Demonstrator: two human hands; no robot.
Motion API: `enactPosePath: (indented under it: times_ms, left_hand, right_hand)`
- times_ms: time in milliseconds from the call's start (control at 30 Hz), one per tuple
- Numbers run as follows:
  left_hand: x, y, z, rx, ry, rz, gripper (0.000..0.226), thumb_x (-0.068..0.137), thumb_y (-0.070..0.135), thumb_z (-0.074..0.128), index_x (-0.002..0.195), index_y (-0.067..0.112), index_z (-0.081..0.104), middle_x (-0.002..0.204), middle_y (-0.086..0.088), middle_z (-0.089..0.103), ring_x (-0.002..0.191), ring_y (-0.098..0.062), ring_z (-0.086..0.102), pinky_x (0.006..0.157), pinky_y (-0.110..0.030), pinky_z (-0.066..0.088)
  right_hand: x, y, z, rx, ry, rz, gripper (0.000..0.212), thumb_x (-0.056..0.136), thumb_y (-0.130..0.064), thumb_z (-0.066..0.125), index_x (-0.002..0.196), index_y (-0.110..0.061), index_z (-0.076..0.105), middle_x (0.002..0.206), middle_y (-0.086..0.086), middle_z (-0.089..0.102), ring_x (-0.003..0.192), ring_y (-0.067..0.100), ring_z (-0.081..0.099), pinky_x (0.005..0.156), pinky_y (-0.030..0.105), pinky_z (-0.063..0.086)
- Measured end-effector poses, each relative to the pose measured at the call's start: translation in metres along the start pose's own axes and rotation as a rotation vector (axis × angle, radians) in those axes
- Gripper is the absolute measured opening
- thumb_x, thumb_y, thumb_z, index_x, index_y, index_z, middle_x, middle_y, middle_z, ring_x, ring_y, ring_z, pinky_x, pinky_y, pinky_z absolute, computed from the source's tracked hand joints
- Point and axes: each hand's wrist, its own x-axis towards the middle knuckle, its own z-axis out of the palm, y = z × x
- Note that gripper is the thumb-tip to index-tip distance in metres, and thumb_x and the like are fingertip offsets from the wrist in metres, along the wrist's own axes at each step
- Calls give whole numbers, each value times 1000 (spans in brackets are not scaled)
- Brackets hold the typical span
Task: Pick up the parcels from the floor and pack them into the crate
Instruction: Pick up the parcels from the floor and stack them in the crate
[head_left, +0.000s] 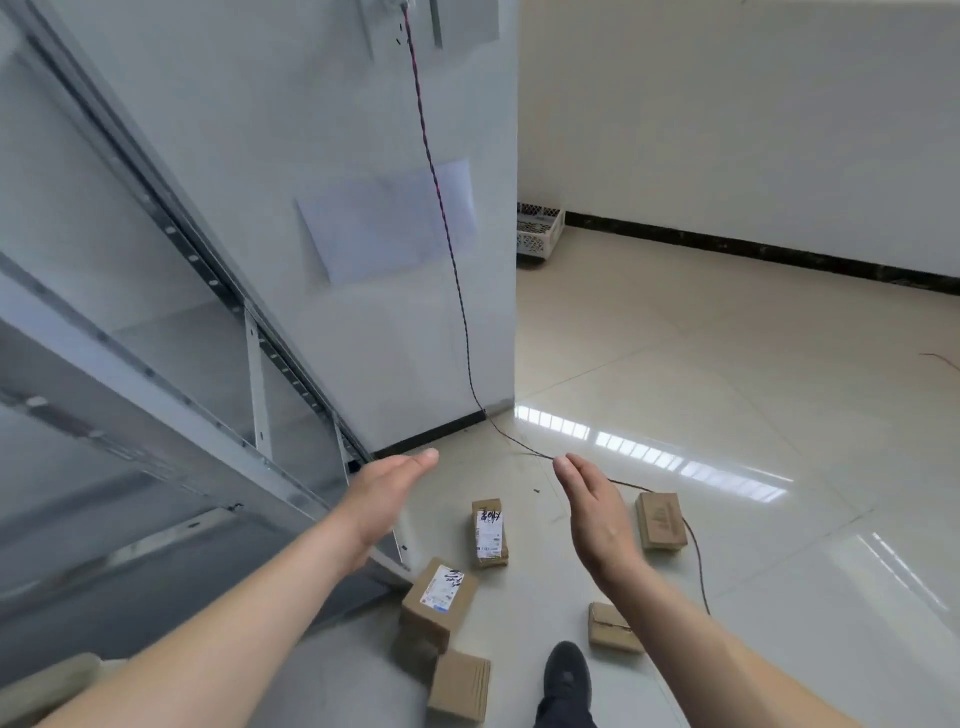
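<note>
both arms reach forward over the tiled floor (727, 374). the left hand (382, 493) is held out with its fingers (423, 460) straight and together, holding nothing, and the right hand (595, 512) is likewise flat, fingers (563, 470) extended and empty, palm turned inward toward the left. five cardboard parcels lie scattered on the floor below the hands. a narrow parcel with a white label (489, 532) lies between the two hands, lower in view. a plain parcel (661, 521) lies just right of the right hand, with a thin dark cable (460, 291) running under or beside it; which, i cannot tell. a larger labelled parcel (441, 597) sits near the foot of a grey metal shelving rack (171, 374) on the left, and another plain parcel (460, 686) lies just below it, close to the bottom edge. a fifth parcel (613, 629) shows partly behind the right forearm, near a dark shoe (567, 675). the cable hangs down the face of a pale wall panel (322, 130), which carries a sheet of paper (389, 223), then trails across the floor past the right hand. a white lattice-sided crate (539, 231) stands on the floor well apart from the parcels, beyond the panel's edge and against the far wall with its dark skirting (753, 249).
</note>
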Motion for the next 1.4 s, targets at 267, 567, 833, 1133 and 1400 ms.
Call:
enactPosePath:
  times_ms: [267, 567, 833, 1133, 1400]
  left_hand:
    - [58, -9, 31, 28, 58, -108, 16, 92, 51, 58, 96, 36, 60, 117, 10, 58, 117, -15, 50, 104, -40, 39]
    - [197, -64, 67, 186, -23, -162, 26, 91, 54, 59, 106, 33, 61, 118, 9, 56, 113, -13, 48, 103, -38, 40]
    - [356, -193, 120, 446, -212, -131, 37, 92, 53, 57, 113, 24, 67, 115, 7, 59, 108, -12, 51, 90, -28, 38]
    - [516, -341, 162, 735, -281, -88, 65, 90, 60, 54, 139, 17, 53, 148, -1, 48, 131, -21, 47, 93, -25, 32]
    - [597, -402, 216, 765, -346, -56, 69, 91, 57, 54, 147, 18, 42, 154, 0, 39, 138, -22, 40, 98, -28, 35]
  right_hand:
    - [86, 37, -5, -17, -92, 123, 57, 100, -50, 53, 146, -15, 54, 147, -1, 56, 136, 14, 48, 103, 25, 32]
    - [153, 145, 52, -15, -100, 316, 58, 100, -52, 53, 146, -17, 54, 147, -3, 56, 134, 13, 49, 101, 25, 32]
    - [223, 311, 133, 35, -29, 505, 60, 99, -56, 52, 145, -18, 54, 147, -4, 56, 134, 15, 50, 108, 30, 35]
    - [277, 484, 216, 138, 9, 733, 100, 59, -84, 47, 143, -29, 54, 142, -12, 56, 130, 19, 53, 115, 46, 40]
    - [316, 568, 256, 193, 3, 756, 114, 57, -83, 49, 157, -32, 30, 149, -7, 50, 136, 20, 50, 116, 49, 38]
